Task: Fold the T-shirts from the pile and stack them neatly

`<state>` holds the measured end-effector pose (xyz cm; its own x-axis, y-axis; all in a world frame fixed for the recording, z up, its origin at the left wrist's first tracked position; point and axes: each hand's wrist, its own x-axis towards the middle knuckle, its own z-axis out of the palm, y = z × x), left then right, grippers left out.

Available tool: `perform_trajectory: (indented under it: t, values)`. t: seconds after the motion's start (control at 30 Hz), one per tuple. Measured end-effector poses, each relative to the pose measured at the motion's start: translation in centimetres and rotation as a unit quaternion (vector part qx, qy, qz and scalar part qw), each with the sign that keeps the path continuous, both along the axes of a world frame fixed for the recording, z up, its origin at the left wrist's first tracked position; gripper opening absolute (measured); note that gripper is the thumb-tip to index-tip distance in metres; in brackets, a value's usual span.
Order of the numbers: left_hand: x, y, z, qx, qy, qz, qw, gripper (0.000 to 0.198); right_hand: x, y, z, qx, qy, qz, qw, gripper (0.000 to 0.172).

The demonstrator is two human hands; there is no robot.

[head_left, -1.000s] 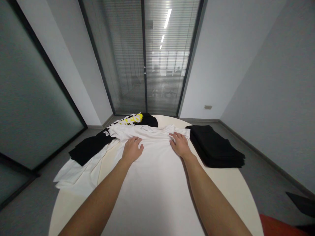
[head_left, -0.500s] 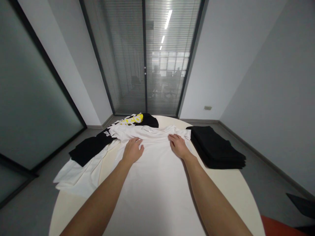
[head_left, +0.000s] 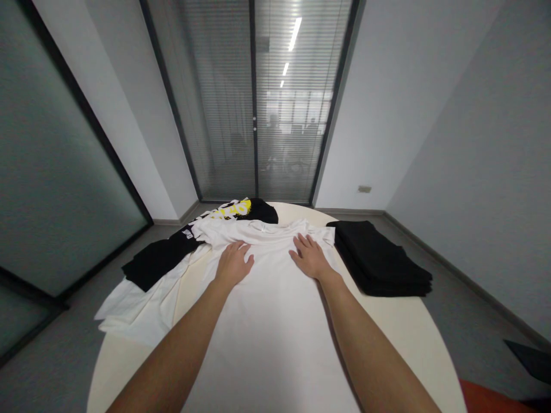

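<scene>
A white T-shirt [head_left: 271, 310] lies spread over the table, its neckline at the far end and its body reaching toward me. My left hand [head_left: 233, 264] rests flat on the shirt's upper left, fingers stretched out and thumb apart. On the upper right, my right hand [head_left: 310, 256] lies palm down with its fingers spread. Neither hand grips the cloth. Slight wrinkles run across the shirt near the collar.
A stack of folded black clothes [head_left: 379, 258] sits on the right of the pale round table [head_left: 413, 327]. Along the left lie black garments with yellow and white print [head_left: 161, 261] and white cloth [head_left: 138, 310]. A glass door with blinds [head_left: 253, 103] stands beyond.
My right thumb has moved out from the fingers, so that hand is more spread. My left hand has barely shifted, and the shirt lies as before.
</scene>
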<state>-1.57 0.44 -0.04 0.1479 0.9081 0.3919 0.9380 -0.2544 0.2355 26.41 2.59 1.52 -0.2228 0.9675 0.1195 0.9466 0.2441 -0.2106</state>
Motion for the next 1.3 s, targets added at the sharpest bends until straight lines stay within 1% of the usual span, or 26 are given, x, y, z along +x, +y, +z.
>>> perform_trajectory:
  t: [0.07,0.2,0.3,0.43,0.7,1.1,1.2,1.3]
  values:
    - [0.0,0.0,0.0,0.000,-0.004,-0.002,1.000,0.040,0.1,0.0,0.1,0.019,0.007,0.005,1.000,0.061]
    - [0.1,-0.1,0.2,0.007,-0.014,0.000,1.000,0.038,0.1,0.0,0.1,0.065,0.030,0.046,0.996,0.051]
    - [0.2,-0.4,0.7,0.017,-0.027,-0.010,0.999,0.032,-0.1,-0.1,0.1,0.064,0.032,0.055,0.996,0.050]
    - [0.2,-0.7,1.1,0.022,-0.028,-0.059,0.998,0.023,-0.2,-0.3,0.1,0.051,0.024,0.040,0.998,0.053]
    - [0.1,-0.7,0.4,0.005,-0.038,-0.059,0.997,0.036,-0.1,-1.3,0.7,0.045,0.036,0.034,0.998,0.053]
    - [-0.3,-1.5,-0.4,-0.004,-0.019,-0.062,0.998,0.044,0.2,-2.6,0.6,0.037,0.040,0.029,0.998,0.055]
    - [-0.2,-2.0,-0.2,-0.018,-0.013,-0.057,0.998,0.047,0.2,-3.0,0.5,0.040,0.043,0.028,0.998,0.055]
    - [-0.1,-2.7,0.3,-0.041,0.001,-0.054,0.998,0.048,0.3,-3.5,0.6,0.040,0.042,0.029,0.998,0.055]
